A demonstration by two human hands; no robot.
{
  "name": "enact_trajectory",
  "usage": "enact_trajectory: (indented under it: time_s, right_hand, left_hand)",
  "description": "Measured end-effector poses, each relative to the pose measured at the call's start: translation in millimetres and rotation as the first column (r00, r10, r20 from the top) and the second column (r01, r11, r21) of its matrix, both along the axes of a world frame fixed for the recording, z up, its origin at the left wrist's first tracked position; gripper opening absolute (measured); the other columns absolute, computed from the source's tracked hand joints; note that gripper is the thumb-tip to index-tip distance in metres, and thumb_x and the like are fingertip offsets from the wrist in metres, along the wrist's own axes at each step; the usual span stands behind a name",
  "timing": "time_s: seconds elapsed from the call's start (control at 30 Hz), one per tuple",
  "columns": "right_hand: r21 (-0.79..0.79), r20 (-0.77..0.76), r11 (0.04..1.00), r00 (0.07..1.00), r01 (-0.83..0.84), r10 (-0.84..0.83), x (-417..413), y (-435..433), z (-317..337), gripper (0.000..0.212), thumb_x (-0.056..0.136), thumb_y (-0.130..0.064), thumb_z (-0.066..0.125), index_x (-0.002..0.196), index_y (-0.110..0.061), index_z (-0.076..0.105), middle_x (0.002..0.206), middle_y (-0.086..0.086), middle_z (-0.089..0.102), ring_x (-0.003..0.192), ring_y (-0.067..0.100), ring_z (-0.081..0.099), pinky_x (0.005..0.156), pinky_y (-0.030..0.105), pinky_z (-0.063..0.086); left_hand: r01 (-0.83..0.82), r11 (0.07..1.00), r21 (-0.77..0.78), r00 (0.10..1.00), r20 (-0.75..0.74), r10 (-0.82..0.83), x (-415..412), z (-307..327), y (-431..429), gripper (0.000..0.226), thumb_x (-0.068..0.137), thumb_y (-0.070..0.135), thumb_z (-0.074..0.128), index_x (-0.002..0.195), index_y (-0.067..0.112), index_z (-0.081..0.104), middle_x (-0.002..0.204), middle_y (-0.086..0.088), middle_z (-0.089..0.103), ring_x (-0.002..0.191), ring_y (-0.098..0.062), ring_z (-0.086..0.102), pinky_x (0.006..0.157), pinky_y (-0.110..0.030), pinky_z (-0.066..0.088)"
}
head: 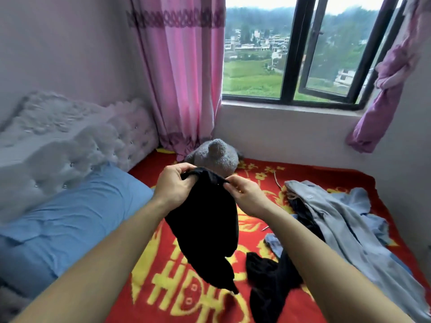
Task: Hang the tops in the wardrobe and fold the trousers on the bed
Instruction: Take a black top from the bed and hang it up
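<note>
A black garment hangs above the bed, held up by its top edge. My left hand grips that edge on the left and my right hand pinches it on the right. Its lower end dangles over the red and yellow blanket. To the right lies a pile of clothes: light grey trousers with a drawstring, a light blue garment and another black garment. No wardrobe is in view.
A blue pillow lies at the left against a white tufted headboard. A grey plush toy sits at the far edge under pink curtains. The window stands open behind.
</note>
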State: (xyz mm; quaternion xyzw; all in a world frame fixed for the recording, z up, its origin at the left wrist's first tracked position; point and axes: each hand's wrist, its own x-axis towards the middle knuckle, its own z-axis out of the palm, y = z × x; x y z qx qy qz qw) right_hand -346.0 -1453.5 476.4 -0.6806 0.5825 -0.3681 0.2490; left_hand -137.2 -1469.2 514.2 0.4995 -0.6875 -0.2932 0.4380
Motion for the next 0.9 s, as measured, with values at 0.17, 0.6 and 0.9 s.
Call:
enact_trajectory:
  time_s: [0.17, 0.6, 0.9]
  right_hand:
    - [0.011, 0.32, 0.997, 0.945, -0.076, 0.068, 29, 14, 26, 0.023, 0.105, -0.023, 0.047, 0.085, -0.016, 0.058, 0.074, -0.008, 0.05, 0.068, 0.004, 0.043, 0.063, 0.021, 0.036]
    - [0.116, 0.174, 0.835, 0.838, -0.538, 0.517, 213, 124, 62, 0.071, 0.066, -0.093, 0.049, 0.08, -0.024, 0.057, 0.079, -0.014, 0.059, 0.077, 0.007, 0.056, 0.071, 0.029, 0.04]
    - [0.03, -0.2, 0.555, 0.539, -0.832, 0.818, 412, 292, 74, 0.049, 0.1, -0.049, 0.051, 0.073, -0.009, 0.056, 0.058, -0.007, 0.048, 0.06, 0.008, 0.048, 0.061, 0.029, 0.035]
  left_hand:
    - [-0.231, 0.97, -0.071, 0.908, 0.343, 0.241, 44, 13, 73, 0.028, 0.069, 0.059, 0.08, 0.081, 0.034, 0.071, 0.068, 0.013, 0.068, 0.069, -0.007, 0.066, 0.065, -0.029, 0.049]
    - [-0.774, 0.633, -0.009, 0.531, 0.534, 0.657, 221, 24, 309, 0.053, 0.072, 0.056, 0.079, 0.061, 0.015, 0.048, 0.054, 0.002, 0.052, 0.058, -0.023, 0.053, 0.053, -0.034, 0.034]
    - [-0.778, 0.559, 0.288, 0.577, -0.026, 0.816, 355, 64, 509, 0.011, 0.065, 0.028, 0.069, 0.071, 0.024, 0.061, 0.07, 0.007, 0.061, 0.067, -0.01, 0.059, 0.063, -0.024, 0.047]
